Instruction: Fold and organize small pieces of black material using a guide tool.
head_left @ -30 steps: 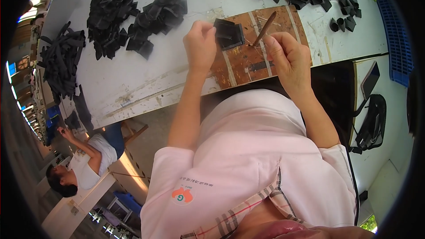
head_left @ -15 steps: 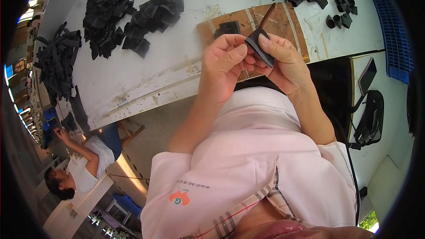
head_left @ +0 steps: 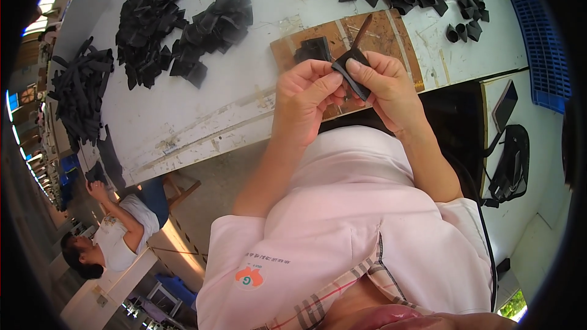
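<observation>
Together they come: left hand (head_left: 309,95) and right hand (head_left: 391,85), apart a second ago, each grip now pinching the black piece (head_left: 353,83) over the wooden board (head_left: 403,43), along the tabletop's (head_left: 202,113) near edge.

Worktable (head_left: 195,107), white, scuffed, worn along the front edge. Floor (head_left: 235,172), grey — bright streak of light (head_left: 182,248) across it. Stool (head_left: 185,194), wooden, partly hidden. Bench (head_left: 122,276), pale, lower left. Window (head_left: 47,3), upper left — glaring.
</observation>
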Motion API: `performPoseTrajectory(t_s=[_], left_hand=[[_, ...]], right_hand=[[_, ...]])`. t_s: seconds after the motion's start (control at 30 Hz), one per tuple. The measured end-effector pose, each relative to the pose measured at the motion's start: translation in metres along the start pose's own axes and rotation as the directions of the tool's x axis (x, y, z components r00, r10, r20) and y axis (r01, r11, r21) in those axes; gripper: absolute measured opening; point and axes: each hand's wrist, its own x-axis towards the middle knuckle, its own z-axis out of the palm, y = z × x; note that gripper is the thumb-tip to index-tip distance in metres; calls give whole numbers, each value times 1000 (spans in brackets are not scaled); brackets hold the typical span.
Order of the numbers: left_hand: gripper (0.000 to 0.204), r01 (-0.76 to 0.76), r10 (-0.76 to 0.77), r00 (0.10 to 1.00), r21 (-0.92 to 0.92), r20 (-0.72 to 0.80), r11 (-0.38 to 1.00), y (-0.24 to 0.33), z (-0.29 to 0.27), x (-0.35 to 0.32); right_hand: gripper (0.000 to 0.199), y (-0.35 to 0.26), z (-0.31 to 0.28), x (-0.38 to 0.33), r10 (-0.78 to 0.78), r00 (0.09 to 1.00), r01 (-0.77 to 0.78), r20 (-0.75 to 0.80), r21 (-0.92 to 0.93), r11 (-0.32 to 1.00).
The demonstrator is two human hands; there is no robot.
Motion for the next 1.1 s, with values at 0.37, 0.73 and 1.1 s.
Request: performPoseTrajectory(t_s=[0.37, 0.73, 1.1], left_hand=[[2, -365, 416, 905, 669, 91, 648, -9, 18, -3], [21, 185, -122, 977, -418, 173, 889, 15, 13, 1], [10, -167, 169, 985, 55, -25, 984, 17, 29, 3]], right_hand=[[11, 3, 7, -7, -697, 707, 524, 120, -751, 402], [6, 7, 7, -1, -463, 880, 377, -108, -434, 818], [18, -39, 4, -11, 46, 979, -115, 200, 353, 929]])
